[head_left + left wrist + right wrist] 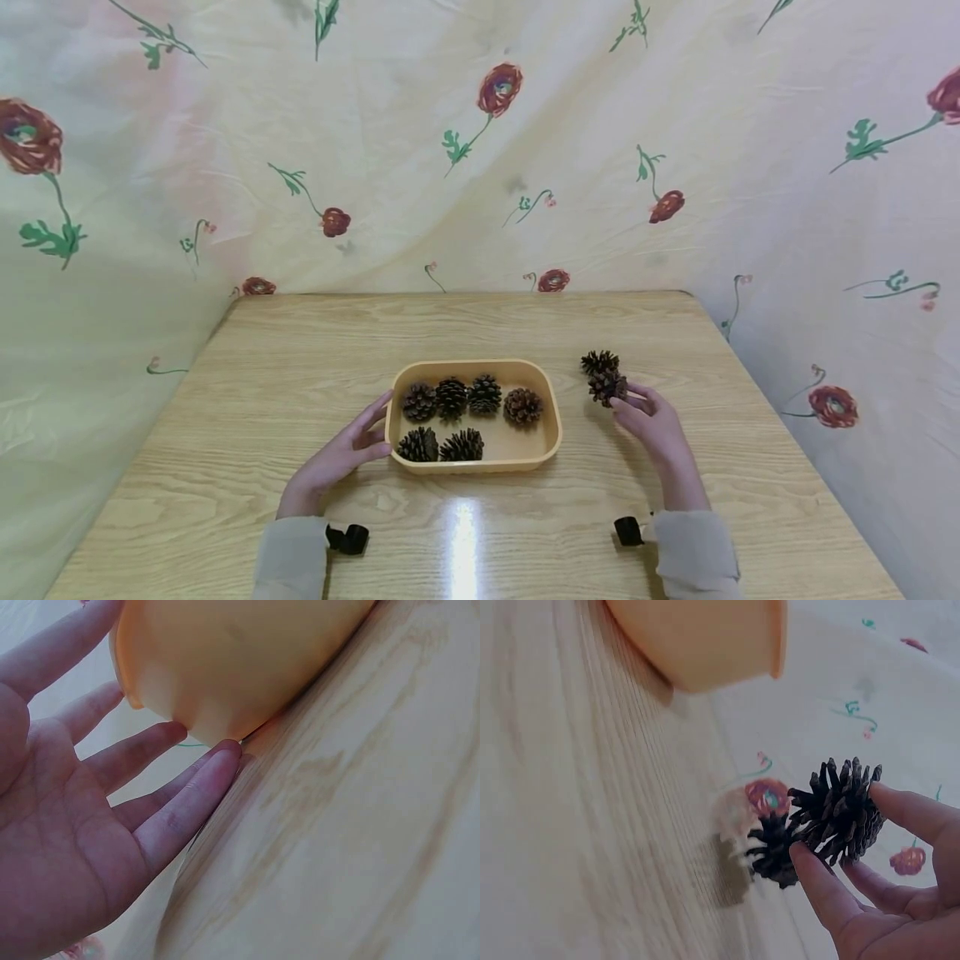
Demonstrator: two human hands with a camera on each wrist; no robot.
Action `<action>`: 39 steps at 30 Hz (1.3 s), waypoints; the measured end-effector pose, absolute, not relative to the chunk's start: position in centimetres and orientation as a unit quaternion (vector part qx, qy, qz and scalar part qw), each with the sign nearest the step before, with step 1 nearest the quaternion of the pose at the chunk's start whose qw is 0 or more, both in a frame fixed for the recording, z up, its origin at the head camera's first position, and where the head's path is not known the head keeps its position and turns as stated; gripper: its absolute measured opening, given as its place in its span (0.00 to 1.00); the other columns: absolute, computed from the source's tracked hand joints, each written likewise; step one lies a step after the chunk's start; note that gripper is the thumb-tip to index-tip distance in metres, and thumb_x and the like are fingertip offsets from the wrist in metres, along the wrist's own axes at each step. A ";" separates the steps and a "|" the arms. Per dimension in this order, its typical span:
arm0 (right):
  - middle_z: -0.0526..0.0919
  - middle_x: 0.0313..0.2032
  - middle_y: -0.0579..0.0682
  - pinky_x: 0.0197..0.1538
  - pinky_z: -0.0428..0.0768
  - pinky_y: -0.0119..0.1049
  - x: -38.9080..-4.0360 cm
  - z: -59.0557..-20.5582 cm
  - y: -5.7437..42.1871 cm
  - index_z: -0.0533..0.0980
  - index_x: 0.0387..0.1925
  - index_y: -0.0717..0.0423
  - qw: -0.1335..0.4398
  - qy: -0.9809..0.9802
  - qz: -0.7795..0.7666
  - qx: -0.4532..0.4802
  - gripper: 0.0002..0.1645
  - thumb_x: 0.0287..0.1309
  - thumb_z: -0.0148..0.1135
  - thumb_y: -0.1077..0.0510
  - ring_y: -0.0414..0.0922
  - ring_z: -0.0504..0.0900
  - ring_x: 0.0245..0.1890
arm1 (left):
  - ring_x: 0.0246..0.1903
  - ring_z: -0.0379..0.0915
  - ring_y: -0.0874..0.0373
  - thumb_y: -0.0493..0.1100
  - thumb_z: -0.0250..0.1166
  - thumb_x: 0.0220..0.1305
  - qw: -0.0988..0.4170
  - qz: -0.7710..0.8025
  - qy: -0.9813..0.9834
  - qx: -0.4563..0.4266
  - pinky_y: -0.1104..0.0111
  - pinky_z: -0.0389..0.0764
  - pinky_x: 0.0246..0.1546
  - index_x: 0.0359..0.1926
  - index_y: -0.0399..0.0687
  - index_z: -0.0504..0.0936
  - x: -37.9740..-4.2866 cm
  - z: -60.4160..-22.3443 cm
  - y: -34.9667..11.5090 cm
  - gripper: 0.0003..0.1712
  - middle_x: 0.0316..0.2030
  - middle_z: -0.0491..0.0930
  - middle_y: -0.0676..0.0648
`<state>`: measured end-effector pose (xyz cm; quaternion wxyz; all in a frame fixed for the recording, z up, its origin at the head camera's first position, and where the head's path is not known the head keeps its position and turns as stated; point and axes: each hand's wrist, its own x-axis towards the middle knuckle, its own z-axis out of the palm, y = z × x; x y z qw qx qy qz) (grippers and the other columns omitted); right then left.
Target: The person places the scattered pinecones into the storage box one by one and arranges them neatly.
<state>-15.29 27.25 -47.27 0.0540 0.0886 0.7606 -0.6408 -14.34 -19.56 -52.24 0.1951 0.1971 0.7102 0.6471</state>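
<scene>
A shallow yellow-orange tray [495,460] with rounded corners stands mid-table. Several pine cones lie in it, four along its back half, among them a brown one [522,407], and two at the front left. My left hand [341,457] rests its straight, spread fingers against the tray's left end; the left wrist view shows the fingertips [225,754] at its wall. Right of the tray, my right hand [651,421] pinches a pine cone [840,814] between thumb and fingers. Just behind it, another pine cone [599,362] sits on the table, partly overlapped by the held one.
The pale wooden table [300,333] ends at a floral curtain [405,150] at the back and sides. Both wrists carry small black cameras, such as the left one [354,539]. A bright light reflection falls on the table in front of the tray.
</scene>
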 end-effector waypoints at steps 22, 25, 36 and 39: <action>0.65 0.63 0.68 0.53 0.79 0.24 -12.5 -45.3 23.4 0.55 0.71 0.64 0.043 0.771 -0.635 -0.014 0.38 0.65 0.59 0.59 0.27 0.80 0.44 | 0.72 0.44 0.31 0.40 0.59 0.68 0.193 0.648 0.712 0.192 0.40 0.52 0.70 0.77 0.63 0.39 -14.4 -52.3 -19.6 0.48 0.77 0.36 0.37; 0.67 0.64 0.68 0.54 0.78 0.26 -12.2 -45.2 22.9 0.56 0.70 0.62 0.047 0.788 -0.614 -0.023 0.38 0.65 0.60 0.58 0.32 0.80 0.48 | 0.72 0.45 0.30 0.40 0.59 0.69 0.192 0.646 0.712 0.196 0.41 0.53 0.70 0.77 0.62 0.39 -14.5 -52.4 -19.6 0.48 0.77 0.36 0.37; 0.72 0.61 0.68 0.58 0.79 0.33 -11.7 -45.2 20.1 0.62 0.67 0.63 0.061 0.800 -0.594 -0.052 0.35 0.61 0.63 0.60 0.57 0.76 0.60 | 0.72 0.45 0.30 0.39 0.58 0.69 0.193 0.646 0.711 0.200 0.42 0.53 0.70 0.78 0.60 0.39 -14.6 -52.4 -19.5 0.48 0.76 0.36 0.36; 0.73 0.61 0.68 0.58 0.80 0.37 -11.7 -45.3 19.3 0.63 0.66 0.64 0.066 0.809 -0.580 -0.064 0.36 0.59 0.65 0.59 0.58 0.77 0.59 | 0.72 0.45 0.30 0.38 0.58 0.69 0.193 0.644 0.713 0.199 0.42 0.54 0.69 0.78 0.60 0.39 -14.6 -52.4 -19.5 0.47 0.76 0.37 0.36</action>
